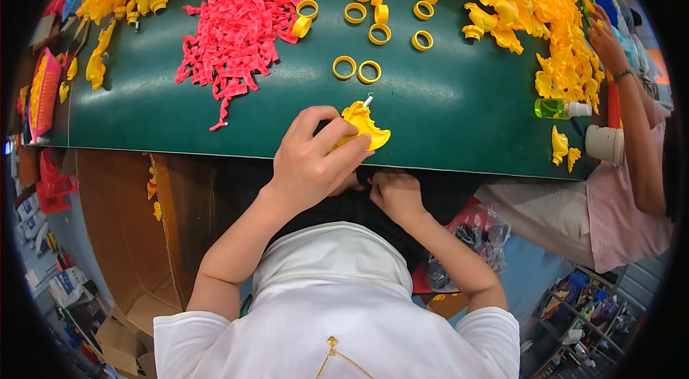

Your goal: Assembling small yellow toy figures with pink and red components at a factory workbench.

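Observation:
My left hand (312, 156) is closed at the table's front edge, with fingers and thumb pinching a curved yellow plastic piece (364, 124). A small metal pin sticks up from the far end of that piece. Lower and to the right, just off the table edge, my right hand (398, 196) is closed. A bright pink bit shows at its fingertips, apparently a small pink plastic piece, mostly hidden. Straight beyond the yellow piece, two yellow rings (357, 70) lie side by side on the green tabletop (273, 117).
Small pink pieces (237, 27) form a heap at left. Several more yellow rings (380, 34) lie farther back. Yellow parts are piled far left and right (567, 56). A green spray bottle (552, 108) and a white cup (604, 144) stand near a co-worker's arm (639, 128). A cardboard box (122, 214) sits below left.

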A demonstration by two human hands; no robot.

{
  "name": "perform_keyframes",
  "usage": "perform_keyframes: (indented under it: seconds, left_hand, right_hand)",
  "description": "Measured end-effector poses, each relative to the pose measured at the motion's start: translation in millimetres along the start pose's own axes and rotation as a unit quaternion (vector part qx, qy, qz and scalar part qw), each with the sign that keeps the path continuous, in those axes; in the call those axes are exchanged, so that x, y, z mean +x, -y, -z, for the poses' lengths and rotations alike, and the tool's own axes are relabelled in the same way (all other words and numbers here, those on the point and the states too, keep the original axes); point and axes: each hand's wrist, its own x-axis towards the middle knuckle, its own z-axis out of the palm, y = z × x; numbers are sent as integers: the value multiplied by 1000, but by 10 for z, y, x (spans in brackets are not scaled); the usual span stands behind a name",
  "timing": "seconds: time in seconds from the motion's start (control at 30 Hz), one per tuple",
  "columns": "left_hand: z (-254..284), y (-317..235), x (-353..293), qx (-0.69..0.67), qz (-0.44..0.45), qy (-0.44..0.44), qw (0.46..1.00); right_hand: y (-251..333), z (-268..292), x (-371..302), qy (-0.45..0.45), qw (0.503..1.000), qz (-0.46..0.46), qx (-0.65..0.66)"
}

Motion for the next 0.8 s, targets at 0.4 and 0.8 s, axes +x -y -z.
perform_keyframes:
  seconds: [0.4,0.8]
  left_hand:
    - [-1,-5,12,0,1,11,1000]
    - [-4,1,-6,5,5,6,1000]
  right_hand:
    - [89,1310,537,-110,739,-157,646]
    - [100,1304,664,-192,961,19,199]
